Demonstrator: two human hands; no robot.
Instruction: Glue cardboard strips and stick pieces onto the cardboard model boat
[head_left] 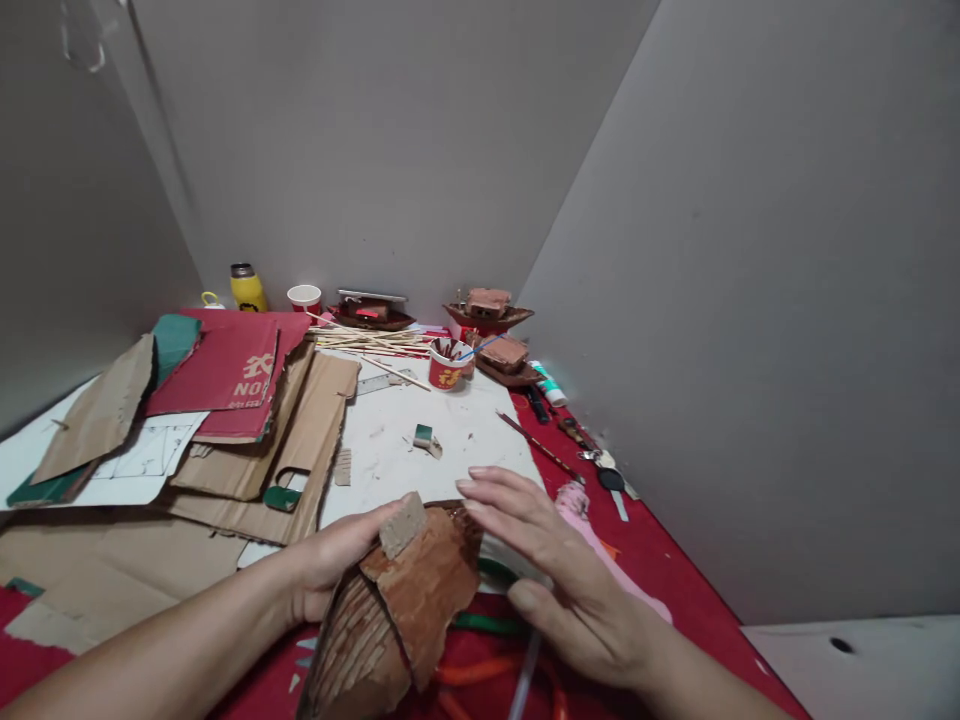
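Observation:
My left hand point(330, 560) grips a brown cardboard boat model point(397, 620) at its near side, the thumb pressing a small grey-brown cardboard piece point(403, 524) onto its top. My right hand point(547, 560) hovers open just right of the model, fingers stretched and pointing left, fingertips near its upper edge. The model has a ribbed, plank-like hull and a torn brown deck sheet. It is held low over the red tabletop point(675, 560) near the front.
Cardboard sheets point(247, 450) and a red printed sheet point(225, 370) lie at the left. At the back stand a yellow bottle point(247, 288), paper cups point(448, 364), wooden sticks point(367, 342) and finished boat models point(487, 308). Tools and a glue tube point(550, 384) line the right wall.

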